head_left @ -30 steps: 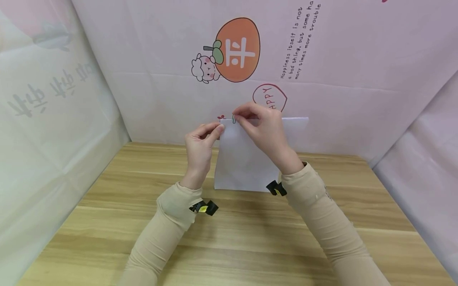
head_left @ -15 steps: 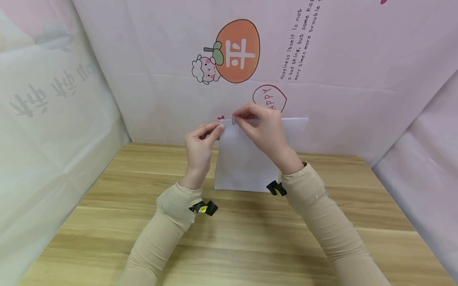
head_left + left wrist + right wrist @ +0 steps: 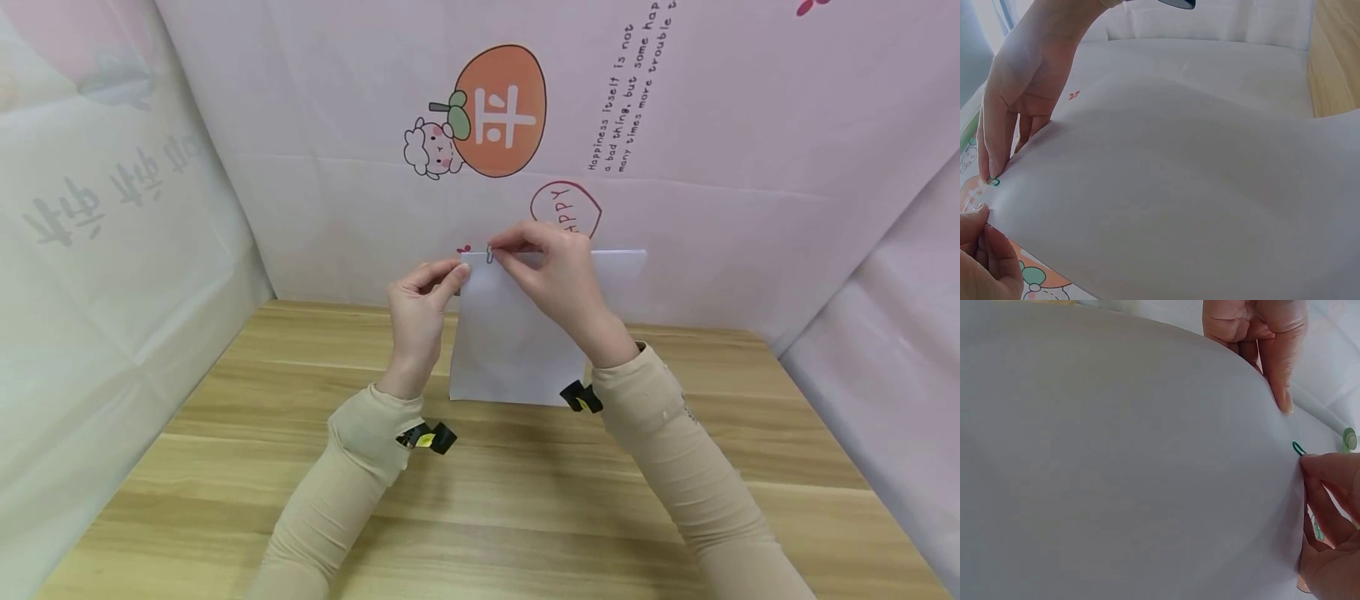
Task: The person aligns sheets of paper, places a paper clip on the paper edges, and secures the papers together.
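A white sheet of paper point(image 3: 517, 342) stands upright over the table in the head view. My left hand point(image 3: 420, 312) pinches its upper left corner between thumb and fingers. At the top edge, a little right of that corner, a small green paper clip point(image 3: 490, 256) sits over the paper. My right hand point(image 3: 558, 275) pinches the clip's upper end between thumb and index finger. In the right wrist view the clip's green loop point(image 3: 1299, 448) lies on the paper's face beside the thumb tip. The left wrist view shows the clip point(image 3: 994, 182) under the right fingertips.
The wood-grain table point(image 3: 480, 508) spreads below both arms. A printed white cloth point(image 3: 337, 100) hangs close behind the paper, and another cloth point(image 3: 97, 275) rises at the left. Each wrist carries a black camera mount point(image 3: 427, 437).
Both hands keep their grips on the paper and the clip. The clip appears slightly lower on the paper's edge; the whole head view has shifted slightly.
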Demonstrator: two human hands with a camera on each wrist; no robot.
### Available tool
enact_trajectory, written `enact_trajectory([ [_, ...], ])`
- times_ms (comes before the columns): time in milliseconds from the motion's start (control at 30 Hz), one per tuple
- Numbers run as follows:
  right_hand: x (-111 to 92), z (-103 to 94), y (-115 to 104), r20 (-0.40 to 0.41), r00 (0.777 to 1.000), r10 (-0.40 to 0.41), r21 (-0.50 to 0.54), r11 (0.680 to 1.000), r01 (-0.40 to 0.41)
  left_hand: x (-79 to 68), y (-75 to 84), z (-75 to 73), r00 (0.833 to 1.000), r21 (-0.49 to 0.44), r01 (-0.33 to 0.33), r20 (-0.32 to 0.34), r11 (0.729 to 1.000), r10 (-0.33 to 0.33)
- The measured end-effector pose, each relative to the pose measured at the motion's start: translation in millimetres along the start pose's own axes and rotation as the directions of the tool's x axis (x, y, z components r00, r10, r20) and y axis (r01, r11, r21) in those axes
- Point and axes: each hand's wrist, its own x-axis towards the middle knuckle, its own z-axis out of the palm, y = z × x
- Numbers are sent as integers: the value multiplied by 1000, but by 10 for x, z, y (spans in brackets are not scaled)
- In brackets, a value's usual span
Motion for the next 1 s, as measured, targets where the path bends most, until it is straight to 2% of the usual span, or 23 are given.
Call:
enact_trajectory([
  [567,-4,7,13,-3,1000,-13,-26,1000,12,-3,-7,-7,1000,-2,3,-2,1000,-3],
  [1000,-3,13,10,-2,1000,-23,-43,999,23,13,-24,-6,1000,-46,-17,-11,999,16],
])
